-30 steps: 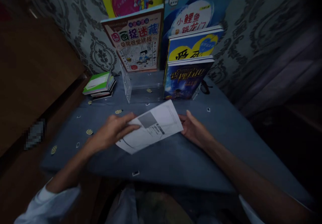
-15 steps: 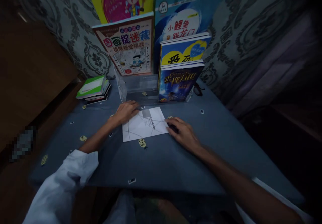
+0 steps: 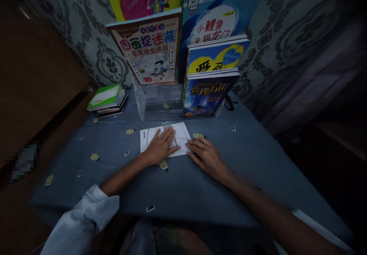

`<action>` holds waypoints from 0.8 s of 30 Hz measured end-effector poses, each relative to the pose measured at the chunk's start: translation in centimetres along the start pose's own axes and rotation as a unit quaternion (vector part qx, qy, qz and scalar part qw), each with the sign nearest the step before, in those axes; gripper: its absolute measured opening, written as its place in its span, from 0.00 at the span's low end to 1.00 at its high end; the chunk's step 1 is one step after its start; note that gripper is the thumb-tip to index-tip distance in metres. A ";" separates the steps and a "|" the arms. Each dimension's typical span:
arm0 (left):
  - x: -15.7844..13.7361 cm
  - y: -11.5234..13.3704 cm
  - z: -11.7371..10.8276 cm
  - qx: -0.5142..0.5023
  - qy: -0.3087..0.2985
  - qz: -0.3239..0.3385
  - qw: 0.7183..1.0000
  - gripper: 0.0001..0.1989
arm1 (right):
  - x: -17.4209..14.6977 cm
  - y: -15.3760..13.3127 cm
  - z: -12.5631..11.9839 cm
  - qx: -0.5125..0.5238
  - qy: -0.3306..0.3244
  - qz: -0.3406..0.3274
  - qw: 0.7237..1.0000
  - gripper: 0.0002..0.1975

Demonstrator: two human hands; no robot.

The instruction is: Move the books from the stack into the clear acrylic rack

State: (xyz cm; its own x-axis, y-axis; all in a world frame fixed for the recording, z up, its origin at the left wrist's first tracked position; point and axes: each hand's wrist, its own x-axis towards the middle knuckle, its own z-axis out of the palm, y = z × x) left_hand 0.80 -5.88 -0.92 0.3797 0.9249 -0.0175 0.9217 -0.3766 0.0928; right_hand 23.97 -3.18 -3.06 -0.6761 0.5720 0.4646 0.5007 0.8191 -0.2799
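A white printed sheet or thin booklet (image 3: 184,131) with grey lines and dark lettering lies on the cloth-covered table. My left hand (image 3: 160,146) rests flat across its middle, fingers stretched out and covering part of the print. At the sheet's right edge is my right hand (image 3: 207,156), with its fingers extended and the tips touching or just over that edge. Whether anything is under the right palm is hidden.
Behind the sheet stands a clear plastic rack (image 3: 156,111) holding upright children's books, with a dark blue book (image 3: 205,96) in front. Further left lies a small pile of books with a green cover (image 3: 105,96). Dark glasses (image 3: 229,103) sit beside the rack.
My left hand has moved from the sheet's upper left edge down and right onto its middle. My right hand has flattened slightly at the right edge.
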 end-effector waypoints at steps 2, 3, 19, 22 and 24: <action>-0.7 -1.3 0.0 0.003 0.006 -0.032 0.999 0.36 | -0.1 -0.1 0.0 -0.006 -0.001 0.000 1.000 0.15; -1.2 -2.0 0.0 0.006 0.009 -0.051 0.999 0.36 | -0.1 -0.1 -0.1 -0.008 -0.002 -0.001 1.000 0.15; -4.2 -4.9 0.6 0.012 0.049 -0.110 0.993 0.34 | 7.3 -2.9 4.9 0.053 -0.136 -0.041 0.988 0.27; -4.2 -4.9 0.6 0.018 0.046 -0.111 0.993 0.34 | 8.8 -3.1 6.3 0.054 -0.163 -0.033 0.985 0.28; -4.3 -4.9 0.6 0.020 0.053 -0.109 0.992 0.33 | 9.0 -2.8 6.2 0.046 -0.163 -0.015 0.985 0.27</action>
State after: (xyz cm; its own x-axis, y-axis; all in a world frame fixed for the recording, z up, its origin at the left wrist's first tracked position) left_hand -5.32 -8.00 -1.88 0.1629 0.9840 0.0725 0.9841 -0.1673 0.0592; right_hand 13.13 -0.06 -3.35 -0.8354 0.5185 0.1825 0.4371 0.8280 -0.3513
